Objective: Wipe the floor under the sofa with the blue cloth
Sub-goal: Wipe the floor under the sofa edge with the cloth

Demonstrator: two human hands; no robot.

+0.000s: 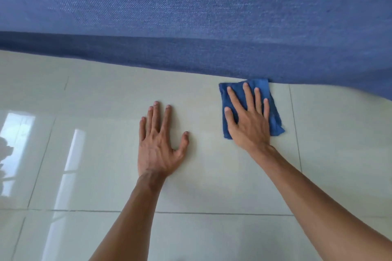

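Here the folded, deep-blue terry cloth lies flat on the glossy, pale cream tiled floor, right at the lower front edge of the blue woven-fabric sofa. The cloth is a rough rectangle whose long axis runs from the sofa edge back toward the person, leaning slightly so that its near end sits a little farther to the right than its far end. Its far corner touches, or just slips beneath, the hem of the sofa; whether any part lies under it cannot be told. The right hand rests palm-down on the cloth with fingers spread and straight, pressing it to the floor rather than gripping it, fingertips aimed toward the sofa. Most of the cloth's right side and far end show around the hand. The left hand lies flat and empty on bare tile, well to the left of the cloth and slightly farther from the sofa, fingers splayed and also aimed at the sofa, thumb stretched toward the cloth. A dark grout line runs from the sofa edge toward the person, just right of the cloth.
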